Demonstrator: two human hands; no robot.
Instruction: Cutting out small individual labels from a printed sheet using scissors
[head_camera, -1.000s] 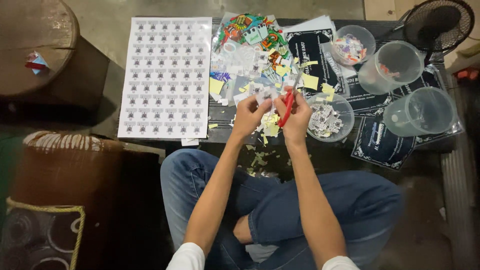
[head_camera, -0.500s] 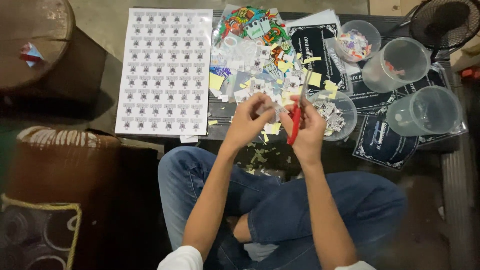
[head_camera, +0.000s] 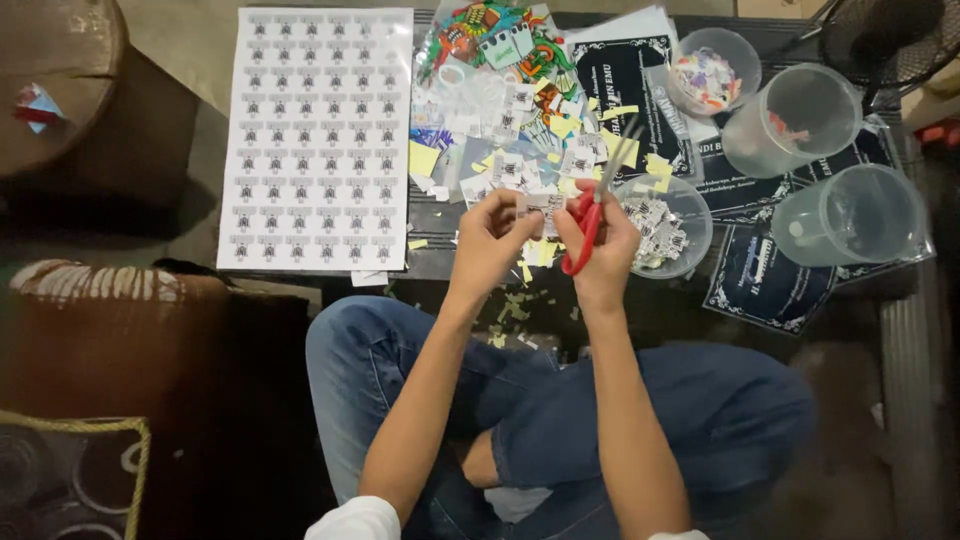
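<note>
The person sits cross-legged on the floor in blue jeans, in front of a low dark table (head_camera: 450, 262), and both hands are raised just above its near edge. The left hand (head_camera: 492, 232) pinches a small strip of printed paper (head_camera: 540, 203) between thumb and fingers, so its grip is closed on this strip. The right hand (head_camera: 605, 245) is clenched around the red handles of a pair of scissors (head_camera: 592, 215), and the grey blades point away from the person, up toward the far side of the table; whether the blades are open or closed I cannot tell, because they are blurred. The strip is between the two hands, touching the scissors near the handles. Just beside the right hand, at the near edge, stands a clear bowl (head_camera: 668, 228) with many small cut pieces inside. Toward the far right corner are three more clear plastic containers: one small cup (head_camera: 712, 72) with colourful bits, one bigger cup (head_camera: 790, 118), and a third one (head_camera: 850, 215) near the right edge, lying over dark printed cards (head_camera: 765, 285). At the left end lies a large white sheet of printed labels (head_camera: 315, 135) in rows, not yet cut. In the middle of the table is a heap of cut labels, yellow scraps and colourful paper (head_camera: 510, 110). Small yellow offcuts (head_camera: 515, 305) lie on the floor under the hands.
</note>
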